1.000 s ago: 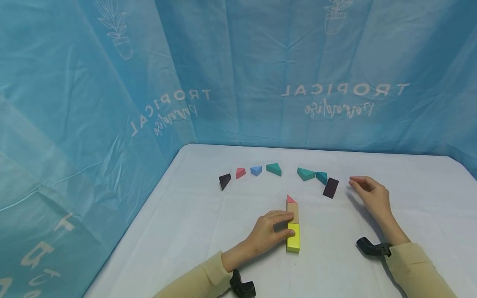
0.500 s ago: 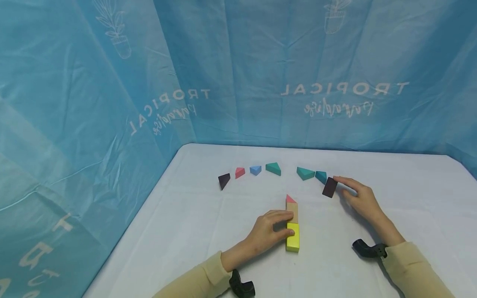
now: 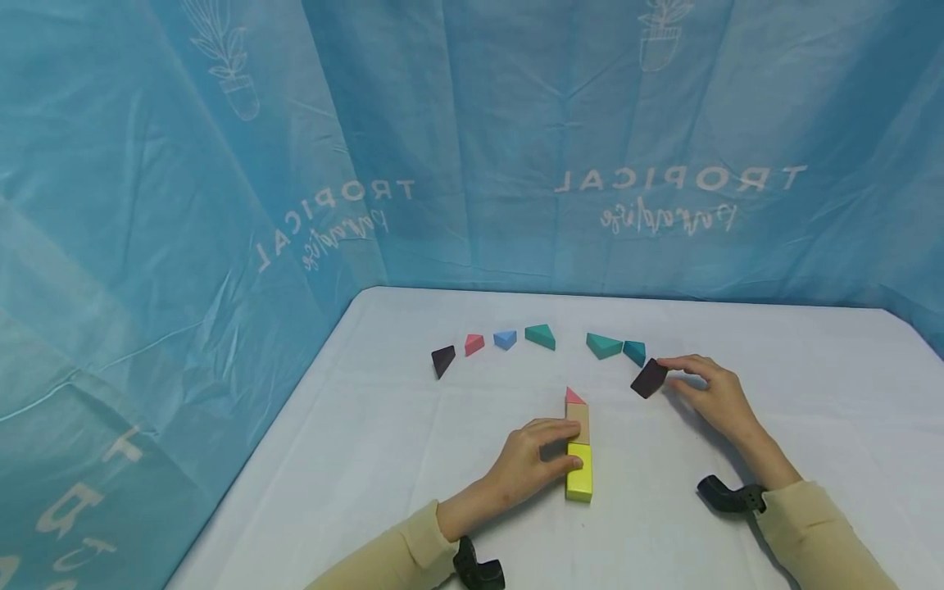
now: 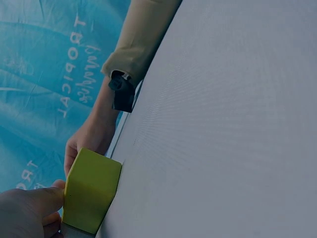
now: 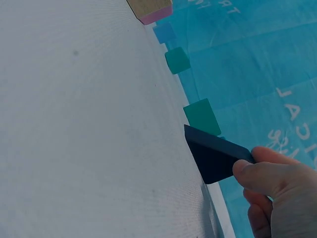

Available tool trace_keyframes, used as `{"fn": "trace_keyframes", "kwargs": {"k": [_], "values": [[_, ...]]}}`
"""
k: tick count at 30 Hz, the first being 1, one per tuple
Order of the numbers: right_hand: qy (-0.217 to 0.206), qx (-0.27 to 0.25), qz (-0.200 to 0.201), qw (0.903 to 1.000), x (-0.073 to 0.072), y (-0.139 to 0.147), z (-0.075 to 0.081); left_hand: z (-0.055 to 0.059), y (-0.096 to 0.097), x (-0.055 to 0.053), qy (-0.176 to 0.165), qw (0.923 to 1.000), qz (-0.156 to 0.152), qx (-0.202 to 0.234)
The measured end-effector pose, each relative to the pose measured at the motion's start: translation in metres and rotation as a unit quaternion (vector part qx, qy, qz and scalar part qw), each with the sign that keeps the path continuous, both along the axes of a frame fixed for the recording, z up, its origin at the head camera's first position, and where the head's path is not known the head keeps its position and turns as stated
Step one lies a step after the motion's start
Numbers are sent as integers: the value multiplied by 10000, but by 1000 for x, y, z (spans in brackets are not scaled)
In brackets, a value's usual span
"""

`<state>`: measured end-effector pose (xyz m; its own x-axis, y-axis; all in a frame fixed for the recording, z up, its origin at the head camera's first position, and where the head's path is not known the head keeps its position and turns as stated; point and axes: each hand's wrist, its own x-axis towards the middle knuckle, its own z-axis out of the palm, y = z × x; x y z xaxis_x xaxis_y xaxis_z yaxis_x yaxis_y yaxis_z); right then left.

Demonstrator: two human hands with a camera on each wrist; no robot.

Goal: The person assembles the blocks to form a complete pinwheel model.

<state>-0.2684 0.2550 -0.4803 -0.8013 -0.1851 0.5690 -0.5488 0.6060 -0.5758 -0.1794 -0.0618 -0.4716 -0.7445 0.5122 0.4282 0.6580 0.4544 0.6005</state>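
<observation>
My right hand point(image 3: 710, 397) pinches a dark wedge-shaped block point(image 3: 650, 378) between thumb and fingers. In the right wrist view, the same dark block point(image 5: 215, 153) is tilted, one pointed corner facing away from the fingertips. My left hand point(image 3: 527, 460) rests on a row of blocks lying end to end, its thumb on a yellow block point(image 3: 579, 487) and fingertips on a plain wooden block point(image 3: 583, 414). At that row's far end is a pink triangular block point(image 3: 574, 397). The left wrist view shows the thumb against the yellow block point(image 4: 91, 191).
Beyond the row, several blocks form a loose arc: a dark triangle point(image 3: 442, 360), a pink one point(image 3: 474, 343), a blue one point(image 3: 505, 339), green ones point(image 3: 541, 336) point(image 3: 605, 345) and a teal one point(image 3: 634, 351). Blue printed cloth point(image 3: 472, 229) hangs behind the white table point(image 3: 354, 459).
My right hand has come in from the right and taken hold of the dark block, which has turned and shifted slightly toward me. My left hand has stayed on the row.
</observation>
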Motion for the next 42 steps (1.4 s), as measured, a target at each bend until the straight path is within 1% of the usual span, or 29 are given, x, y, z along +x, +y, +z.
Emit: {"fn": "trace_keyframes", "kwargs": {"k": [3, 5, 7, 10, 12, 14, 16, 17, 18, 20, 22, 26, 31, 35, 38, 42], "values": [[22, -138, 106, 9998, 0, 0, -1, 0, 0, 0, -8, 10000, -4, 0], [-30, -232, 180, 9996, 0, 0, -2, 0, 0, 0, -78, 10000, -27, 40], [-138, -324, 252, 9991, 0, 1, -3, 0, 0, 1, -148, 9998, -47, 77], [-391, -575, 473, 9965, 1, 1, -4, 1, 0, 1, -239, 9996, -63, 128], [-610, -880, 829, 9908, 1, 2, -3, 2, 0, 1, -249, 9996, -66, 125], [-873, -1213, 1334, 9797, 1, 2, -2, 3, 1, 2, -267, 9995, -77, 132], [-1098, -1408, 1756, 9681, 3, 2, 0, 4, 1, 3, -284, 9994, -91, 146], [-1169, -1430, 1887, 9645, 4, 1, 2, 4, 1, 3, -287, 9994, -89, 145], [-1218, -1402, 1927, 9635, 5, 0, 3, 4, 1, 3, -282, 9994, -90, 150], [-1266, -1328, 1894, 9646, 6, -1, 5, 3, 1, 2, -277, 9995, -86, 150], [-1311, -1288, 1727, 9677, 6, -1, 4, 3, 1, 2, -269, 9995, -79, 144], [-1375, -1292, 1548, 9698, 2, 1, -2, 4, 1, 2, -285, 9995, -86, 146], [-1406, -1030, 1266, 9765, 2, 0, -3, 4, 1, 3, -298, 9994, -68, 138], [-1272, -800, 843, 9850, 3, -1, -3, 5, 0, 3, -300, 9994, -55, 144], [-1111, -802, 541, 9891, 2, -1, -4, 5, 0, 3, -285, 9994, -65, 166], [-1095, -897, 223, 9897, 1, 1, -6, 5, 1, 3, -270, 9994, -72, 189]]}}
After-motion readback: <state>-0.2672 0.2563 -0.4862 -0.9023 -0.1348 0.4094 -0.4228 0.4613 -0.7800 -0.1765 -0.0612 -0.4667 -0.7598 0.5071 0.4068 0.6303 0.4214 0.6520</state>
